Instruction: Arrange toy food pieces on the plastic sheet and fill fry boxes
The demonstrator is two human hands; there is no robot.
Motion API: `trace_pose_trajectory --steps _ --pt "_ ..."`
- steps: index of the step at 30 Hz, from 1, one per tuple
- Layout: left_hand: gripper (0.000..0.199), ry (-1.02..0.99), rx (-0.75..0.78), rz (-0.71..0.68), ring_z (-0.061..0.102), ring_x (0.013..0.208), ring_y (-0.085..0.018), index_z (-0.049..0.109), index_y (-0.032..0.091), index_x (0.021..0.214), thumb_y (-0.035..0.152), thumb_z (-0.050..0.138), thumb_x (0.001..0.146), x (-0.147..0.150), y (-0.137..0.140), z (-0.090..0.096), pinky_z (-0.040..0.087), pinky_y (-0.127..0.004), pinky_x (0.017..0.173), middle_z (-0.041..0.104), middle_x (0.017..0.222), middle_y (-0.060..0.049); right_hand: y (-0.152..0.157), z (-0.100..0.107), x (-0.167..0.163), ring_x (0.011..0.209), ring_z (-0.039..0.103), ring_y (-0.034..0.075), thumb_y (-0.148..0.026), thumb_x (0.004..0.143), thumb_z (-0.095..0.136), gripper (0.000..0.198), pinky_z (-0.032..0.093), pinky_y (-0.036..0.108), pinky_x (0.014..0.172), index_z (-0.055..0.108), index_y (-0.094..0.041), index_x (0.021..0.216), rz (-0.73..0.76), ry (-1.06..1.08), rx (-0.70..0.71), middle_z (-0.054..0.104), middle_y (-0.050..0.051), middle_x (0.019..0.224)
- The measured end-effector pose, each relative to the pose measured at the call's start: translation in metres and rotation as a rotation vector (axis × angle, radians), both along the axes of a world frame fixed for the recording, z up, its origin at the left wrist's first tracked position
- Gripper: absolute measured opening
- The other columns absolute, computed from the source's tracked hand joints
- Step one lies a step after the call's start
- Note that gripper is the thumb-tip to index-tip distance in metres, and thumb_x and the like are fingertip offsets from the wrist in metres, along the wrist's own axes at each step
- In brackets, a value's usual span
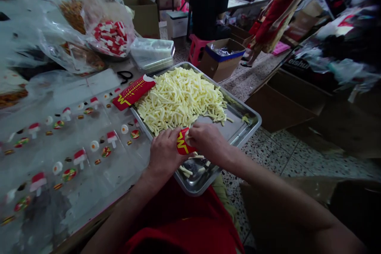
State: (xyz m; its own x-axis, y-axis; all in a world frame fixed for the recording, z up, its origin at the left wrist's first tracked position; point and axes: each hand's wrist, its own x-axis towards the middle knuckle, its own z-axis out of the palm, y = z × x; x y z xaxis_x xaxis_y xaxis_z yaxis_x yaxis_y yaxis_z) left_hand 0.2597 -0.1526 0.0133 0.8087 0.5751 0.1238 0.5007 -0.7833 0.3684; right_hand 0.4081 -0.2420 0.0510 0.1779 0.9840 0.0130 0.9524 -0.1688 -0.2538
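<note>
My left hand [166, 147] is closed round a small red carton [182, 143] with a yellow zigzag mark, held over the near part of a metal tray [253, 121]. At the carton's mouth, the fingers of my right hand [208, 143] are pinched together on pale fry-shaped sticks, mostly hidden by the fingers. A big heap of these pale yellow fry-shaped sticks [181, 95] fills the far side of the tray. Several loose sticks lie below my hands. A flat stack of red cartons [133, 92] rests across the tray's left rim.
Rows of miniature food pieces [79, 158] lie on the table at left. Behind them are plastic bags of small parts [110, 37], black scissors [125, 75] and clear plastic boxes [152, 52]. Cardboard boxes [222, 59] stand on the floor; a person in black [208, 4] sits beyond.
</note>
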Motion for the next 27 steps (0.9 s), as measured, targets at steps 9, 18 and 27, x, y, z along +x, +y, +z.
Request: trace_pose_trajectory --steps 9,18,27 --pt "0.042 -0.051 0.031 -0.039 0.061 0.099 -0.031 0.055 0.021 0.104 0.049 0.071 0.076 0.0 -0.017 -0.005 0.041 -0.044 0.089 0.067 0.1 -0.009 -0.024 -0.01 -0.01 0.085 0.059 0.016 -0.008 0.085 0.057 0.018 0.043 0.027 0.078 0.068 -0.022 0.084 0.009 0.366 0.101 0.068 0.001 0.088" --pt "0.049 -0.012 -0.022 -0.144 0.058 0.106 -0.031 0.056 0.022 0.114 0.046 0.073 0.075 0.006 -0.01 -0.009 0.043 -0.043 0.092 0.065 0.112 -0.01 -0.052 -0.009 0.02 0.077 0.063 0.016 -0.019 0.09 0.06 0.008 0.046 0.026 0.068 0.058 -0.021 0.098 -0.185 0.637 0.195 0.069 0.001 0.089" --pt "0.065 -0.17 -0.041 0.011 0.062 0.107 -0.03 0.053 0.022 0.125 0.055 0.075 0.074 -0.032 0.017 -0.001 0.047 -0.042 0.097 0.064 0.118 -0.01 -0.034 -0.045 0.103 0.104 0.059 0.024 -0.005 0.08 0.06 0.035 0.044 0.033 0.089 0.068 -0.015 0.113 -0.24 0.048 0.07 0.069 0.01 0.109"
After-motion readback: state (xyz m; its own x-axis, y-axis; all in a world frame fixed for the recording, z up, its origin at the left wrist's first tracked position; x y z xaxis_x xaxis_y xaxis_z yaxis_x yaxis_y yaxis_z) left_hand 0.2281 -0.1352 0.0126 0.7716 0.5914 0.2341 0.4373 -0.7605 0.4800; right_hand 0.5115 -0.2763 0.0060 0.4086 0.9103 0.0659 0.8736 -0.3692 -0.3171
